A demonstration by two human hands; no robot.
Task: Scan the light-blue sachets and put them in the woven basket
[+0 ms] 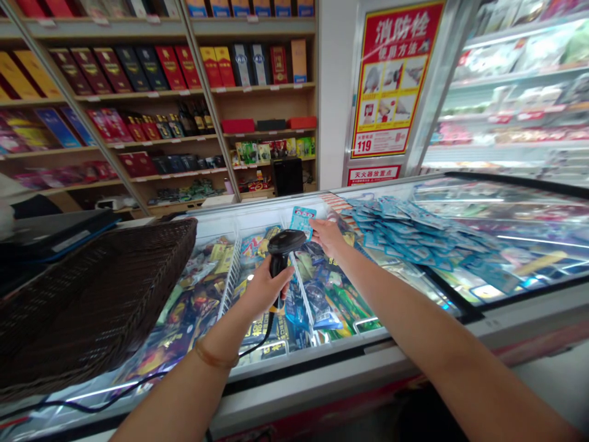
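A black handheld barcode scanner [286, 241] is gripped by its handle in my left hand [264, 287], its head tilted to the right. Between the fingers and thumb of my right hand [327, 236] is a light-blue packet [301, 218], held just behind the scanner's head. Both hands are above the chest freezer [363, 348], over its wire-divided sections of colourful packets. To the right of my right hand, a heap of similar blue packets [414, 230] is spread over the freezer's glass top. The scanner's cable [263, 339] hangs from its handle and runs left.
A dark woven basket [99, 294] rests on the freezer at the left, beside a black flat object [59, 232]. Shelves [257, 92] with boxes and bottles stand behind. A red poster [393, 80] and a lit display fridge [515, 98] are at the right.
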